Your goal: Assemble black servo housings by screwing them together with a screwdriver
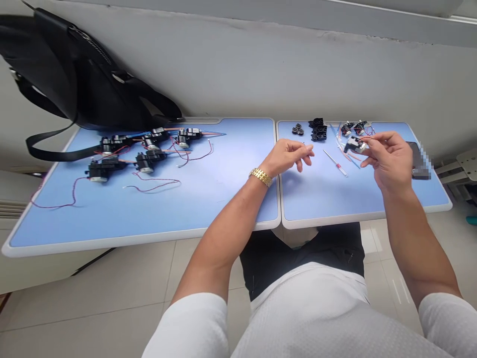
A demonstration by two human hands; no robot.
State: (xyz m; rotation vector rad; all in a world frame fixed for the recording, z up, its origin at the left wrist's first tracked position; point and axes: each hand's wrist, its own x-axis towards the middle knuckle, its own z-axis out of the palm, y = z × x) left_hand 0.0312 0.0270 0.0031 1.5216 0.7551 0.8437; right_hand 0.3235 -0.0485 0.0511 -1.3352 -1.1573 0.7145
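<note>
My right hand [391, 159] pinches a small black and silver motor assembly [356, 145] above the right table, with a thin red wire at the fingertips. My left hand [288, 156], with a gold watch at the wrist, hovers near the seam between the tables. Its thumb and fingers are curled together, and a tiny dark tip shows there, too small to name. Between the hands lies a thin clear-and-red screwdriver [336, 164]. Black plastic housings [318, 130] and small round black parts [297, 129] sit behind it. Two similar small motors [354, 128] rest beyond my right hand.
Several motor assemblies with red wires [108, 166] lie on the left table [208, 199]. A black bag [82, 74] leans on the wall behind them. Blue and orange strips [341, 144] are scattered on the right table, and a dark flat device [419, 159] lies at its right end.
</note>
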